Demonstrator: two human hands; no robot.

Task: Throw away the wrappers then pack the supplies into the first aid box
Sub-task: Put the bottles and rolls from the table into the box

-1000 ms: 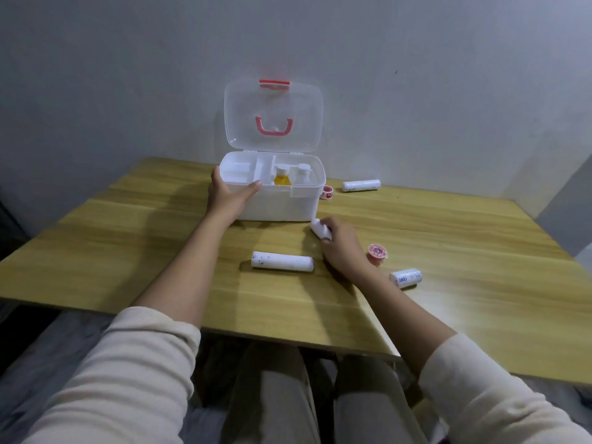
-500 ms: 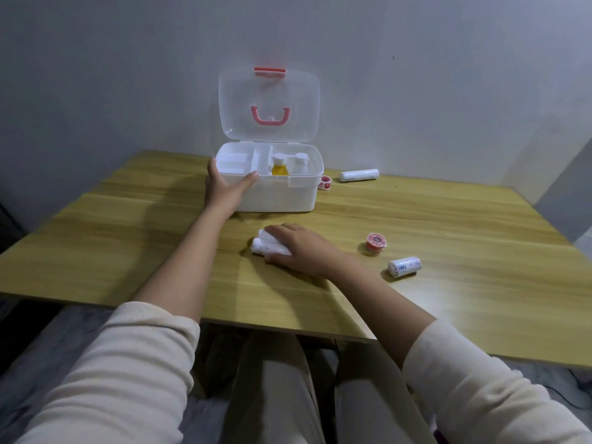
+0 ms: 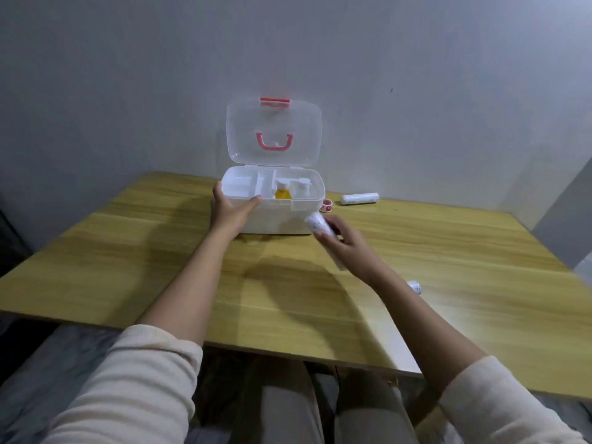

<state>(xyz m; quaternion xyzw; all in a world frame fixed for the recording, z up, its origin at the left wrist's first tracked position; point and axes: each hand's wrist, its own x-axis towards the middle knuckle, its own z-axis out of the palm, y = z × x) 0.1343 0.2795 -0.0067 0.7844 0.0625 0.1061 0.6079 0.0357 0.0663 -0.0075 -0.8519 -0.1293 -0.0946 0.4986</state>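
Note:
The white first aid box [image 3: 278, 221] stands open at the table's far side, its clear lid [image 3: 274, 133] with a pink handle upright. Inside are a yellow bottle [image 3: 283, 191] and a white bottle [image 3: 303, 187]. My left hand [image 3: 229, 213] grips the box's front left corner. My right hand [image 3: 347, 245] holds long white bandage rolls [image 3: 317, 223] lifted just in front of the box's right corner. A further white roll [image 3: 359, 198] lies behind the box on the right. A small roll [image 3: 415, 287] peeks out beside my right forearm. A red tape roll [image 3: 326, 205] sits by the box.
The wooden table [image 3: 160, 251] has its near edge close to my lap. A grey wall stands right behind the box. A grey panel borders the table's far right corner.
My right hand gathered the long white rolls off the table and raised them toward the box's right front. My left hand stayed on the box. The camera tilted down.

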